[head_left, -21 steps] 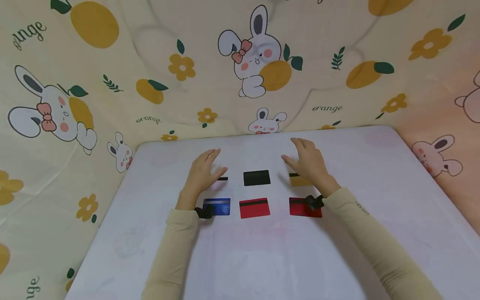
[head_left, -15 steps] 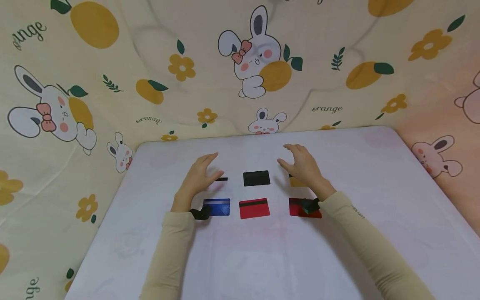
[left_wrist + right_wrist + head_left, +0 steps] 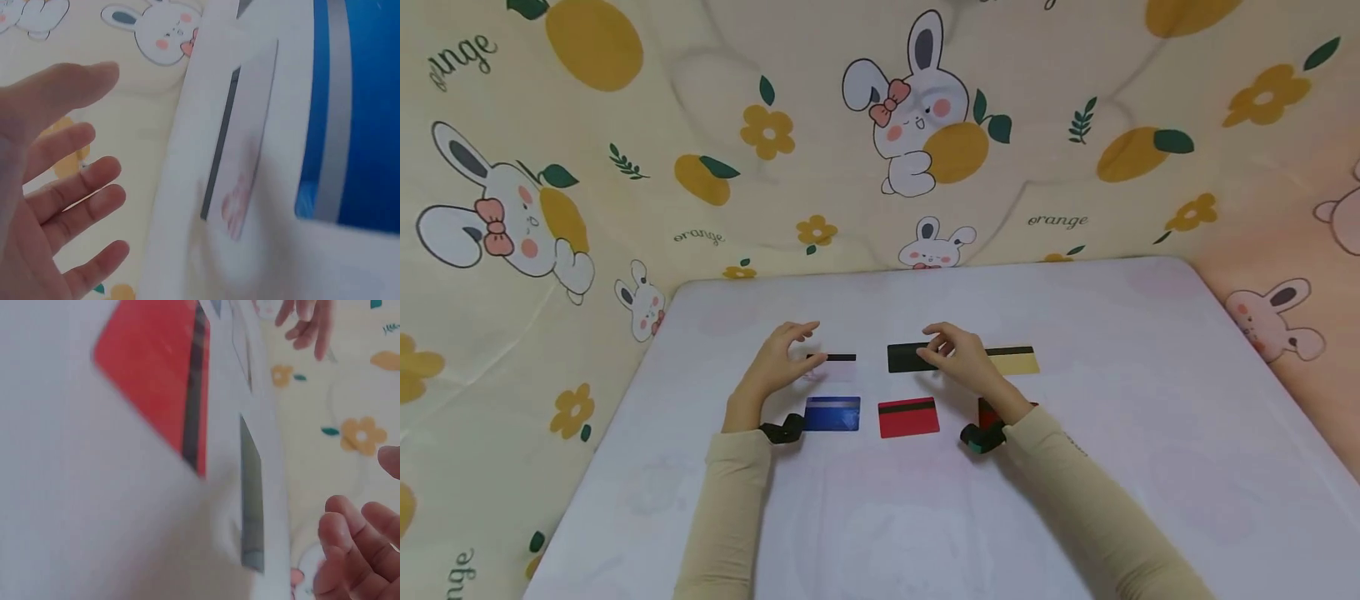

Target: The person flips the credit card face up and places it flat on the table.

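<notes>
Two rows of bank-type cards lie on the white table. My left hand (image 3: 772, 364) hovers, fingers loosely bent and holding nothing, at the left end of the white card (image 3: 837, 369) with a black stripe. Below that lies a blue card (image 3: 832, 415). Over the right part of the black card (image 3: 906, 358) hangs my right hand (image 3: 964, 360), its fingers relaxed and nothing between them. A gold card (image 3: 1017, 363) shows just right of that hand. In the right wrist view, the middle red card (image 3: 153, 369) and black card (image 3: 252, 506) lie beside the fingers (image 3: 356, 544).
Another red card (image 3: 988, 412) is mostly hidden under the right wrist and its black camera (image 3: 982, 437). The left wrist carries a similar black camera (image 3: 784, 429). Behind the table (image 3: 910, 517) hangs a cloth (image 3: 820, 50) printed with rabbits and oranges.
My right hand has moved left and nearer, from in front of the gold card to over the black card. My left hand has drifted left and nearer, uncovering more of the white card.
</notes>
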The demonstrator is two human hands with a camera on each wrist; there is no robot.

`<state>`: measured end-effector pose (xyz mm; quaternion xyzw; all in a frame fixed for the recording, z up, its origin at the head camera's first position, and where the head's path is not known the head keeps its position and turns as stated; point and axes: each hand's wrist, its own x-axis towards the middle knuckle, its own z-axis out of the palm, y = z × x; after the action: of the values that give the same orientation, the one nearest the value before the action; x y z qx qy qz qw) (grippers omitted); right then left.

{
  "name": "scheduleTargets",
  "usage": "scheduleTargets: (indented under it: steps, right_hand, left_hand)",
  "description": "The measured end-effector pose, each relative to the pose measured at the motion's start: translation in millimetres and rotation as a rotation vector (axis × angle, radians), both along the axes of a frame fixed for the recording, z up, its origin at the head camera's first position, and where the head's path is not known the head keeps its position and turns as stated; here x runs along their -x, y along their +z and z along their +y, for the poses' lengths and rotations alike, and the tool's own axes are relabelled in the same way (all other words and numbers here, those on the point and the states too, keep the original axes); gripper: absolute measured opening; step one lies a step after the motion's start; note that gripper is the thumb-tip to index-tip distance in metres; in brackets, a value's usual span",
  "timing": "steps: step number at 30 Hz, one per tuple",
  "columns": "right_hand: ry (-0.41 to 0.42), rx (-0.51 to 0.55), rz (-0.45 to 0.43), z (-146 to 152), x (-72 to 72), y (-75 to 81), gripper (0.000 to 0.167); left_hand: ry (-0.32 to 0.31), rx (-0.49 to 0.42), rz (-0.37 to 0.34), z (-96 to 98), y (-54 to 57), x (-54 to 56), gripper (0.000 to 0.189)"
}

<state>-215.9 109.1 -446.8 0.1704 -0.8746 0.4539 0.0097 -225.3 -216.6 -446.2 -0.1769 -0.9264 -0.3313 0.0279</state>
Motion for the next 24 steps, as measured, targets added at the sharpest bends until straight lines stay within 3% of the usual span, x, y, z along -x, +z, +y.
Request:
scheduleTargets:
  steps: [4,12,24]
  right_hand:
    - [0.035,0.053,-0.069,-13,-2.4,-3.8,0.040]
    - [0.095,0.110,-0.290,-38,0.3,-12.7,0.046]
    - [0.106,0.111,-0.289,-72,8.2,-27.4,0.047]
  left_hand:
    - [0.014,0.000,-0.046,-7.9,-2.7,-3.3,0.061]
    - [0.032,-0.017,-0.076,-25.3,-14.1,-6.1,0.062]
    - [0.037,-0.111,-0.262,-30.0,-24.6,-2.8,0.063]
